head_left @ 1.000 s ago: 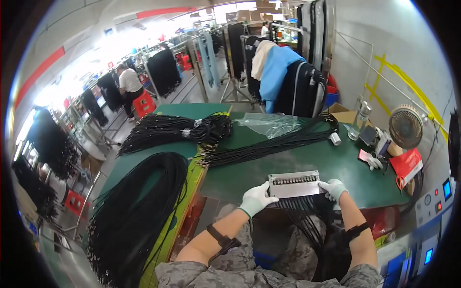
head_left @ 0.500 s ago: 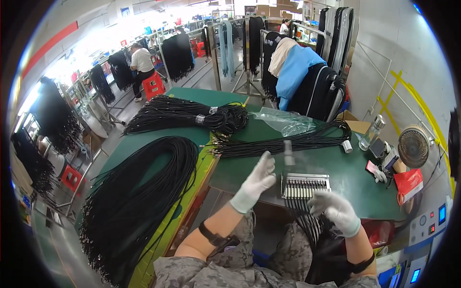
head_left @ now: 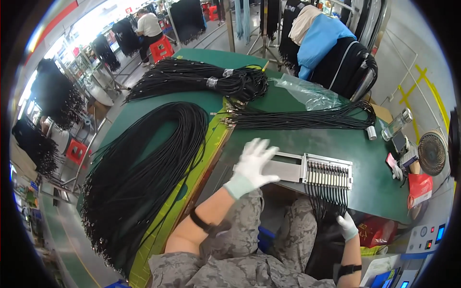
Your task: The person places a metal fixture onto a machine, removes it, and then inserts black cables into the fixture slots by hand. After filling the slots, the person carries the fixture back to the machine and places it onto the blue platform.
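Note:
A metal clamping fixture (head_left: pixel 351 168) lies at the table's front edge, with a row of black cables (head_left: pixel 328 194) side by side in it. The cables' free lengths hang over the edge toward my lap. A flat metal plate (head_left: pixel 288 171) lies folded out to the fixture's left. Just left of that plate is my left hand (head_left: pixel 250 165), white-gloved, its fingers spread and holding nothing; whether it touches the plate is unclear. Below the fixture's right end, my right hand (head_left: pixel 348 227), also gloved, has its fingers curled at the hanging cables.
Large bundles of black cables (head_left: pixel 139 177) cover the left side of the green table (head_left: pixel 278 144). Another bundle (head_left: pixel 297 121) lies behind the fixture, near a clear plastic bag (head_left: pixel 317 98). At right stand a bottle (head_left: pixel 396 126), a small fan (head_left: pixel 431 152) and a red packet (head_left: pixel 419 188).
The metal plate, blurred and raised over the fixture before, now lies flat to its left. My right hand has gone down to the hanging cables; my left hand has spread its fingers. The view has shifted.

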### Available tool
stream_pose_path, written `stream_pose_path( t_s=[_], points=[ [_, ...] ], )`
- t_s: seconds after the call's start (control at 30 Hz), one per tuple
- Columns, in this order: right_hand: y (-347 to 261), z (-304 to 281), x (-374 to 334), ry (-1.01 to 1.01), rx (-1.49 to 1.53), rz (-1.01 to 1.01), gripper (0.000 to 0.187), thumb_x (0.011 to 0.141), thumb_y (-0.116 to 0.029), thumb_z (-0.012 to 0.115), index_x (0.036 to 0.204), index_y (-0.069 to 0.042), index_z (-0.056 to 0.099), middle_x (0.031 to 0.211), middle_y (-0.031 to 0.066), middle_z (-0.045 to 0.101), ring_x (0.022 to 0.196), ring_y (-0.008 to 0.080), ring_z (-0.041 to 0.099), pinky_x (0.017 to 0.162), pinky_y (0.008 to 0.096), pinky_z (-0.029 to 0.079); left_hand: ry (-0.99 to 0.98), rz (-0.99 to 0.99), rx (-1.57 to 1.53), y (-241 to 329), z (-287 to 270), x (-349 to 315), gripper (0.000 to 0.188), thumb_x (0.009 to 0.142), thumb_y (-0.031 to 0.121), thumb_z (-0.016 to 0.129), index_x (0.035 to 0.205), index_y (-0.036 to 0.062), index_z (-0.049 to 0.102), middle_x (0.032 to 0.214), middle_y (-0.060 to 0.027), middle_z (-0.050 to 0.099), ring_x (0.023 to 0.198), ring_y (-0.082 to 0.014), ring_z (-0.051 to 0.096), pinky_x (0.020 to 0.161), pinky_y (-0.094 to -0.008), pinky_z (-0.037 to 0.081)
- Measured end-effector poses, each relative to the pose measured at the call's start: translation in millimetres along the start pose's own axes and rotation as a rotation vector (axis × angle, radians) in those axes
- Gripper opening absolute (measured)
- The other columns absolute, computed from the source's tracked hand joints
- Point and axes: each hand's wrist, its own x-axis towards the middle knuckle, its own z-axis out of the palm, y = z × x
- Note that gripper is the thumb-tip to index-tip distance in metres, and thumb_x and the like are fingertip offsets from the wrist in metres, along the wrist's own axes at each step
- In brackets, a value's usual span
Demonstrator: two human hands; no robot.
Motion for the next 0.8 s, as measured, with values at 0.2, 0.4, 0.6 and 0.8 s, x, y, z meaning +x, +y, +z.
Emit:
stream_pose_path(
  t_s=[0.2, 0.4, 0.6, 0.8],
  points=[
    [-4.0, 72.6, 67.5, -0.155, 0.026, -0.034, 0.073, 0.079, -0.031, 0.083, 0.139, -0.002, 0.054, 0.137, 0.0078, 0.057, 0.127, 0.0214, 0.050, 0.111, 0.0369, 0.037, -0.430, 0.241, 0.221, 16.8, 29.2, 35.7, 0.099, 0.072, 0.062, 0.074, 0.153, 0.0169, 0.039, 0.157, -0.0219, 0.033, 0.148, -0.0381, 0.026, 0.123, -0.0569, 0.009],
    [-33.1, 106.6, 49.0, -0.016, 0.179, -0.014, 0.045, 0.091, -0.028, 0.071, 0.123, 0.002, 0.061, 0.096, 0.0093, 0.068, 0.088, 0.0234, 0.067, 0.091, 0.0407, 0.051, -0.354, 0.277, 0.210, 8.2, 37.4, 33.4, 0.095, 0.075, 0.065, 0.069, 0.152, 0.0168, 0.041, 0.156, -0.0206, 0.035, 0.147, -0.0375, 0.029, 0.122, -0.0568, 0.012],
    [-76.8, 108.0, 42.1, 0.104, 0.331, 0.016, 0.039, 0.106, -0.035, 0.047, 0.116, 0.001, 0.060, 0.058, -0.0048, 0.039, 0.046, 0.0119, 0.039, 0.060, 0.0347, 0.049, -0.333, 0.287, 0.253, 8.5, 40.1, 33.3, 0.088, 0.080, 0.063, 0.065, 0.151, 0.0172, 0.042, 0.155, -0.0207, 0.037, 0.145, -0.0377, 0.032, 0.122, -0.0562, 0.014],
    [-32.5, 121.5, 26.1, 0.154, 0.277, 0.207, 0.027, 0.102, -0.026, 0.058, 0.104, 0.000, 0.063, 0.056, -0.0022, 0.042, 0.042, 0.0111, 0.037, 0.049, 0.0340, 0.046, -0.331, 0.280, 0.238, 10.6, 39.2, 31.9, 0.084, 0.082, 0.060, 0.065, 0.151, 0.0182, 0.043, 0.154, -0.0216, 0.037, 0.145, -0.0383, 0.031, 0.122, -0.0566, 0.014]
  ],
)
